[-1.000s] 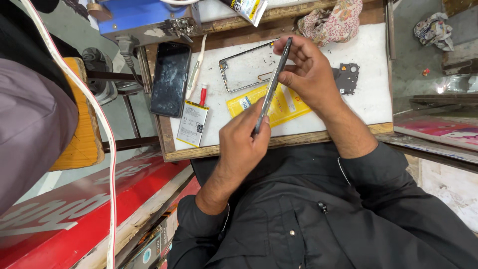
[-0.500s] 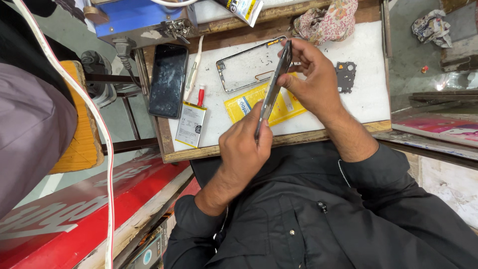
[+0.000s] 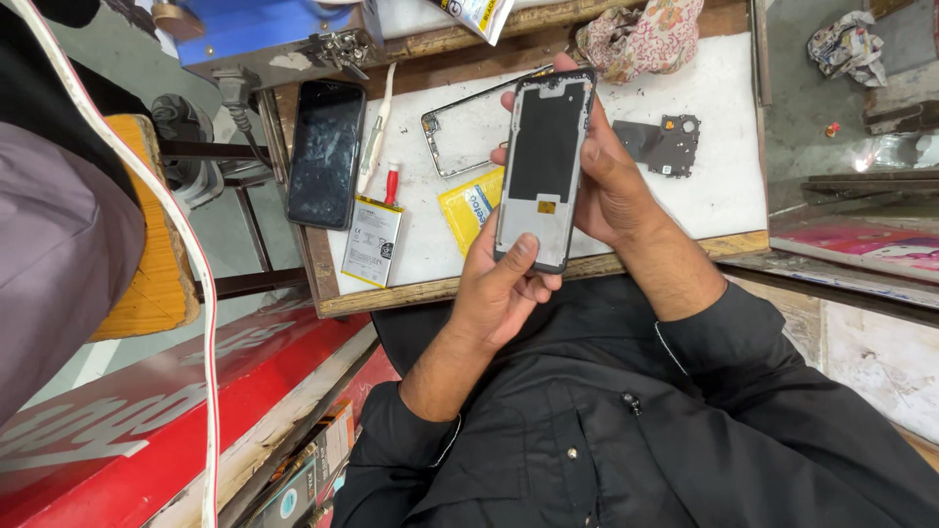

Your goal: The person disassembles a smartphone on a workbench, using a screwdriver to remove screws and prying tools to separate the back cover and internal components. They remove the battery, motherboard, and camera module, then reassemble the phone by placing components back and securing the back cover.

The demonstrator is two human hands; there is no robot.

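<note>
Both hands grip a flat, rectangular phone display assembly with a grey metal back and a large matte black panel (image 3: 543, 168), held face-down above the near edge of the white, speckled tabletop with a worn wooden rim (image 3: 724, 186). The left hand (image 3: 504, 293) closes around the assembly's lower end, thumb pressed flat on the grey metal near the bottom corner, fingers curled beneath. The right hand (image 3: 611, 181) clasps the long right side, fingers wrapped behind the upper part with tips showing past the left and top edges, thumb lying along the dark rim. A small yellow square sits on the black panel, and the top edge has a shallow notch.

On the tabletop just behind the assembly lies a thin, hollow silvery metal phone frame (image 3: 468, 137), partly hidden by it. A glossy yellow plastic pouch (image 3: 468, 205) lies flat beneath the left fingers. To the left rests a slim rectangular silver-grey battery with a yellow bottom strip (image 3: 372, 242), and beside its upper end a small screwdriver with a red handle (image 3: 390, 182). A white, slender plastic pry tool (image 3: 375, 137) lies above it. Along the left rim sits a black smartphone with a dusty, glassy screen (image 3: 326, 152). To the right of the right hand lies a dark, irregular plastic cover plate with round holes (image 3: 670, 145). A crumpled floral cloth (image 3: 641, 34) lies at the far edge.
</note>
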